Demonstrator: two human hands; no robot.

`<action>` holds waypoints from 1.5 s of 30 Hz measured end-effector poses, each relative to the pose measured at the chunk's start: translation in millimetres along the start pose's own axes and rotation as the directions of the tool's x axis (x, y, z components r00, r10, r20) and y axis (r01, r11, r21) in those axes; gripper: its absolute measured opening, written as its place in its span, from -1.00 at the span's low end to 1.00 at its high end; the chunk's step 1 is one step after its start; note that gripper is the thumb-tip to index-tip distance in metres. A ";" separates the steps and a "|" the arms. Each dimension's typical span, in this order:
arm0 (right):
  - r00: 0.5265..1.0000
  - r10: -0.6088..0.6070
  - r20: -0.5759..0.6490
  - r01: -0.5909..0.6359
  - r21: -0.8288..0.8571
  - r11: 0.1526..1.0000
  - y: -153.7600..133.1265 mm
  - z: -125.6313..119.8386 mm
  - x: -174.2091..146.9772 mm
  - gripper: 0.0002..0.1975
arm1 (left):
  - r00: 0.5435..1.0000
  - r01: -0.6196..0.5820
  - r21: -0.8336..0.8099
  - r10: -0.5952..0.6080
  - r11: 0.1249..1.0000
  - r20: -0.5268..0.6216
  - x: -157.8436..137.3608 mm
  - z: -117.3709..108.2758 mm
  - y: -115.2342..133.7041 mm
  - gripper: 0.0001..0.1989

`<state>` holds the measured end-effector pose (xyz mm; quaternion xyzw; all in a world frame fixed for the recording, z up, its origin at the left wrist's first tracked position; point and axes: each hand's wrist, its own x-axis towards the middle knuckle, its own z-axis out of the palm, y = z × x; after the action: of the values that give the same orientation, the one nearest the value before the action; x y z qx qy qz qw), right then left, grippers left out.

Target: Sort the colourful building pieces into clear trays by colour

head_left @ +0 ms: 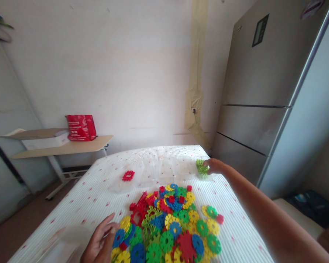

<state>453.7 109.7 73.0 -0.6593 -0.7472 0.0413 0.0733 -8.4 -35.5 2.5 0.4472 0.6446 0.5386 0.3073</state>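
Observation:
A heap of interlocking plastic building pieces (167, 224), in red, yellow, green and blue, covers the near middle of the table. Many are notched discs; some are small red cubes and square frames. My left hand (100, 239) rests at the heap's left edge, fingers loosely bent and apart, holding nothing that I can see. At the far right, my right hand (214, 166) reaches over a clear plastic tray (167, 168). Its fingers are closed at a light green building piece (201, 167) in the tray's right end. A red square building piece (128, 175) lies in the left end.
A patterned white cloth covers the table (98, 190). Clear plastic (63, 248) lies at the near left. Beyond stand a side table (79, 147) with a red bag (81, 128) and a flat box (45, 140). A refrigerator (252, 91) rises at the right.

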 end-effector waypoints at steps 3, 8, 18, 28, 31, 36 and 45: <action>0.995 0.040 0.094 -0.035 -0.046 0.998 -4.6 1.8 -0.1 -0.77 | 1.000 0.003 0.000 -0.003 1.000 -0.001 -0.3 0.8 0.7 -0.36; 0.992 0.076 0.105 -0.067 -0.082 0.994 -10.7 -1.3 -3.1 -0.75 | 1.000 -0.002 -0.007 0.002 1.000 -0.003 -1.1 0.9 0.6 -0.37; 0.986 0.055 -0.155 -0.065 -0.063 0.996 -29.5 -25.9 -27.7 -0.79 | 0.997 -0.054 -0.087 0.049 0.995 -0.057 -2.3 -1.7 2.3 -0.44; 0.779 -0.605 -0.163 0.623 0.302 0.721 -213.6 14.5 -95.1 -0.79 | 0.995 -0.077 -0.225 0.060 0.971 -0.084 -2.7 -4.7 0.2 -0.57; 0.624 -0.776 -0.093 0.765 0.271 0.584 -270.1 29.1 -111.3 -0.86 | 0.997 -0.047 -0.265 0.028 0.963 -0.074 -1.5 -7.0 -3.3 -0.56; 0.483 -0.875 0.022 0.860 0.177 0.479 -319.6 59.7 -118.8 -0.64 | 1.000 0.007 -0.377 -0.011 0.926 -0.007 -1.5 -8.4 -2.9 -0.59; 0.536 -0.838 0.101 0.837 0.061 0.543 -329.5 83.4 -120.6 -0.69 | 0.998 0.035 -0.445 -0.009 0.895 0.060 -1.0 -10.1 -3.5 -0.57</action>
<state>131.9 -48.9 36.3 -0.2181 -0.9741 0.0418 0.0418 -17.7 -40.8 1.4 0.3726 0.5002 0.6557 0.4256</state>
